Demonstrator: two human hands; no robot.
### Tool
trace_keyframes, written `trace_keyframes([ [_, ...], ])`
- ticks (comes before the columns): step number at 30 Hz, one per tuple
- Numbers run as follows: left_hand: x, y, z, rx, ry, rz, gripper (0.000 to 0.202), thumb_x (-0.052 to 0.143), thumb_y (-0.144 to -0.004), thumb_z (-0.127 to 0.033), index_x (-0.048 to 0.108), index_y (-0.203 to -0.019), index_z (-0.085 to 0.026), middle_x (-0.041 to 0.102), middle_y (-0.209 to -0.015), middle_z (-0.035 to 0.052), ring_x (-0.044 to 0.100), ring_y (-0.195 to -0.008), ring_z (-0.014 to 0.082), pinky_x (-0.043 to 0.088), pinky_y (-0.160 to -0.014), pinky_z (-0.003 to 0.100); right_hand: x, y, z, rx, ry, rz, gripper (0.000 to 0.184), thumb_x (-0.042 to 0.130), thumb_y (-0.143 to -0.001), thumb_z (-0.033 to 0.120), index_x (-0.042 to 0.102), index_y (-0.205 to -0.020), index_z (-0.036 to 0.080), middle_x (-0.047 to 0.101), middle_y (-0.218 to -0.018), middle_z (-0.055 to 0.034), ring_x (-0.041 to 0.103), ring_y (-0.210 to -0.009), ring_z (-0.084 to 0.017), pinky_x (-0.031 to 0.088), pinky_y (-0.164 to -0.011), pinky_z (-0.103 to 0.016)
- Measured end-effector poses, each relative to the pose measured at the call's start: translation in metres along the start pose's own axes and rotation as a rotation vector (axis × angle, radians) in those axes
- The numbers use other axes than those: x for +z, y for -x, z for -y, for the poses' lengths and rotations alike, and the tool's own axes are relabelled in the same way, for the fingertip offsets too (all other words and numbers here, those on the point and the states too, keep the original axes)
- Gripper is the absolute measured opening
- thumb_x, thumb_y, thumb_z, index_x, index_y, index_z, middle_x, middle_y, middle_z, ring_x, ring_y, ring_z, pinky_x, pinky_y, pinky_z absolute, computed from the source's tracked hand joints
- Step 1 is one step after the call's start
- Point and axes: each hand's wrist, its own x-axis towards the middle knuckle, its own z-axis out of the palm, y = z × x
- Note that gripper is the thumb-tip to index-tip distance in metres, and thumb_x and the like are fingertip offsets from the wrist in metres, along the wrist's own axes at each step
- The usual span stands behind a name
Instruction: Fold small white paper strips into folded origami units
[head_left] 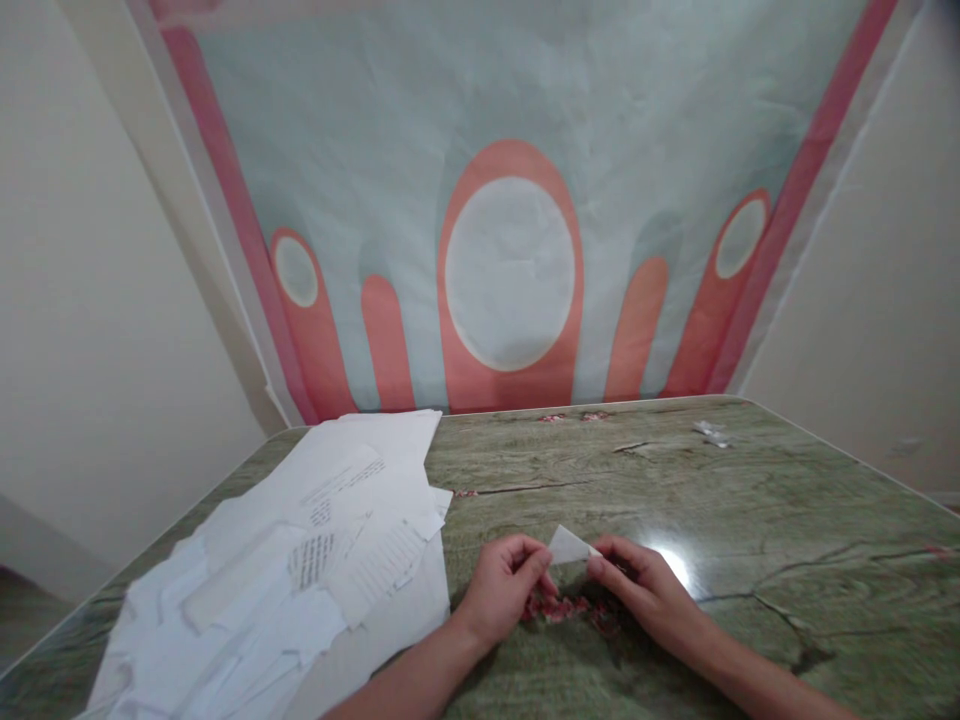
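Note:
A small white triangular piece of paper [568,546] is held up between my two hands, just above the table. My left hand [511,583] pinches its left corner between thumb and fingers. At the right corner, my right hand [637,580] grips it the same way, fingers curled. Beneath the hands, a reddish patch [559,608] shows on the tabletop. To the left of my left hand lies a spread pile of white paper sheets and scraps [262,560], some with printed lines.
The green wood-grain table [750,520] reaches to a wall hanging [510,390] with orange arch shapes. A few small pale scraps [712,433] lie at the back right. Plain walls stand on both sides.

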Motion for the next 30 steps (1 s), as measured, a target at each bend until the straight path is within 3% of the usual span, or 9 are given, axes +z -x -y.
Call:
trace_keyframes([
  [3, 0.001, 0.001, -0.002, -0.002, 0.039, 0.019, 0.042, 0.059, -0.073, -0.054, 0.056, -0.077, -0.013, 0.062, -0.053, 0.0011, 0.050, -0.038, 0.0082, 0.033, -0.037, 0.016, 0.001, 0.002, 0.004, -0.024, -0.001, 0.044, 0.027, 0.052, -0.084, 0.043, 0.060, -0.082, 0.017, 0.056, -0.072, 0.0006, 0.050, -0.067, -0.015, 0.038, -0.061, -0.023],
  [8, 0.005, 0.005, -0.002, 0.031, 0.043, 0.114, 0.034, 0.057, -0.079, -0.046, 0.057, -0.081, -0.012, 0.062, -0.055, 0.0018, 0.054, -0.044, 0.0101, 0.042, -0.047, 0.020, 0.005, 0.004, 0.004, -0.010, 0.010, 0.002, 0.032, 0.047, -0.087, 0.043, 0.056, -0.070, 0.016, 0.049, -0.062, 0.0023, 0.045, -0.061, -0.013, 0.036, -0.055, -0.022],
  [10, 0.006, 0.007, -0.002, 0.074, -0.033, 0.111, 0.030, 0.057, -0.080, -0.041, 0.059, -0.084, -0.011, 0.063, -0.062, 0.0027, 0.058, -0.054, 0.0127, 0.046, -0.054, 0.023, 0.005, 0.004, 0.004, -0.009, 0.011, -0.006, 0.032, 0.047, -0.086, 0.042, 0.056, -0.069, 0.016, 0.047, -0.062, 0.0027, 0.043, -0.060, -0.013, 0.035, -0.055, -0.022],
  [13, 0.003, 0.010, -0.003, 0.209, -0.268, 0.019, 0.026, 0.063, -0.077, -0.032, 0.060, -0.097, -0.015, 0.062, -0.084, 0.0046, 0.059, -0.074, 0.0167, 0.046, -0.059, 0.023, 0.005, 0.004, 0.003, -0.002, 0.017, -0.010, 0.032, 0.047, -0.086, 0.042, 0.056, -0.068, 0.016, 0.045, -0.060, 0.0032, 0.042, -0.059, -0.012, 0.034, -0.053, -0.022],
  [16, 0.001, 0.015, -0.008, 0.366, -0.453, -0.060, 0.048, 0.071, -0.068, -0.023, 0.054, -0.113, -0.021, 0.056, -0.103, 0.0045, 0.055, -0.090, 0.0186, 0.047, -0.069, 0.025, 0.006, 0.004, 0.003, 0.024, 0.014, 0.007, 0.032, 0.047, -0.085, 0.043, 0.055, -0.068, 0.017, 0.046, -0.059, 0.0032, 0.043, -0.057, -0.012, 0.034, -0.052, -0.022],
  [20, 0.003, 0.017, -0.011, 0.508, -0.566, -0.028, 0.064, 0.071, -0.067, -0.014, 0.047, -0.124, -0.028, 0.049, -0.117, 0.0038, 0.048, -0.107, 0.0198, 0.041, -0.091, 0.031, 0.010, 0.004, 0.002, 0.030, 0.052, 0.033, 0.031, 0.047, -0.085, 0.041, 0.054, -0.066, 0.017, 0.047, -0.057, 0.0035, 0.044, -0.054, -0.012, 0.034, -0.050, -0.022],
  [30, 0.006, 0.018, -0.006, 0.524, -0.649, 0.029, 0.038, 0.062, -0.075, -0.011, 0.060, -0.111, -0.024, 0.054, -0.107, 0.0053, 0.052, -0.099, 0.0188, 0.043, -0.089, 0.031, 0.016, 0.007, 0.001, -0.069, 0.233, 0.015, 0.029, 0.047, -0.084, 0.033, 0.049, -0.060, 0.018, 0.047, -0.056, 0.0035, 0.045, -0.056, -0.012, 0.034, -0.052, -0.022],
])
